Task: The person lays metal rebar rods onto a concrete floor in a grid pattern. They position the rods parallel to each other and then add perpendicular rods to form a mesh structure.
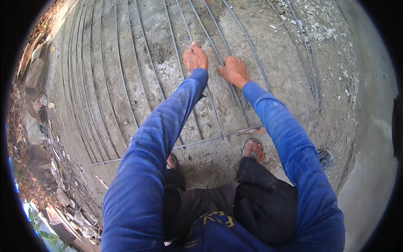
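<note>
Long thin steel rods lie side by side on rough grey concrete, running away from me. My left hand [195, 57] is closed around one steel rod [186, 24], which passes under the fist and comes out toward my feet. To its right, my right hand [234, 70] has its fingers curled down over a neighbouring steel rod [218, 29]. Its fingertips are partly hidden, and another rod [204, 28] passes beside its thumb. A crosswise rod [201, 143] lies near my feet, by the near ends of the long rods.
Several more rods [119, 54] spread to the left, and a few rods [308, 50] lie apart at the right among pale rubble [323, 27]. Dry leaves and debris [35, 80] line the left edge. A smooth grey strip [373, 134] borders the right. My sandalled foot [253, 150] stands behind the crosswise rod.
</note>
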`<state>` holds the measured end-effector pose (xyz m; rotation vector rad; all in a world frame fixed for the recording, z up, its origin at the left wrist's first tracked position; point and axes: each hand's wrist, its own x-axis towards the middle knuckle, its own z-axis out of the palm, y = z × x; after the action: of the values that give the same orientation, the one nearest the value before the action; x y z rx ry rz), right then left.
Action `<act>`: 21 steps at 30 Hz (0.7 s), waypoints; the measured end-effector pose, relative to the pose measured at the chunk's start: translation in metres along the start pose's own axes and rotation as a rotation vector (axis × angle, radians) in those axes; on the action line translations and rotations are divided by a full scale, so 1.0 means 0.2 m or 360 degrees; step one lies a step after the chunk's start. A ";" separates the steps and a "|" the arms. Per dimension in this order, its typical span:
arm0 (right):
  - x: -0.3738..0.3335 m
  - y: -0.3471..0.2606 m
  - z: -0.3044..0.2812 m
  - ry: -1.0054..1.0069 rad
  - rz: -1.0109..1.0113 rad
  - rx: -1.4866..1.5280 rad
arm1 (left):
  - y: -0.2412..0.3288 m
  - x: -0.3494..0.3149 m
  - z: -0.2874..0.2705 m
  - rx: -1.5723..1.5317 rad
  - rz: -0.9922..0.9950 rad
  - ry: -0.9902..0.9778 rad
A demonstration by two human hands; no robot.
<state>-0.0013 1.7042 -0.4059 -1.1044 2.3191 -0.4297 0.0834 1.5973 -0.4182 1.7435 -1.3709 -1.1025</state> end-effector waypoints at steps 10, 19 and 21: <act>0.07 0.08 -0.07 -0.0298 0.0077 0.0044 | -0.01 0.02 0.07 0.0129 0.0062 -0.0004; 0.01 0.05 -0.05 -0.0145 -0.0009 0.0007 | -0.05 0.11 0.14 0.0091 0.0138 0.0046; -0.09 0.07 -0.06 0.0248 -0.0320 0.0051 | 0.02 0.14 0.15 0.0043 0.0132 0.0025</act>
<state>-0.0078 1.7286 -0.3977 -1.3370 2.3321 -0.6474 0.0582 1.5690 -0.4340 1.6948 -1.4417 -1.0278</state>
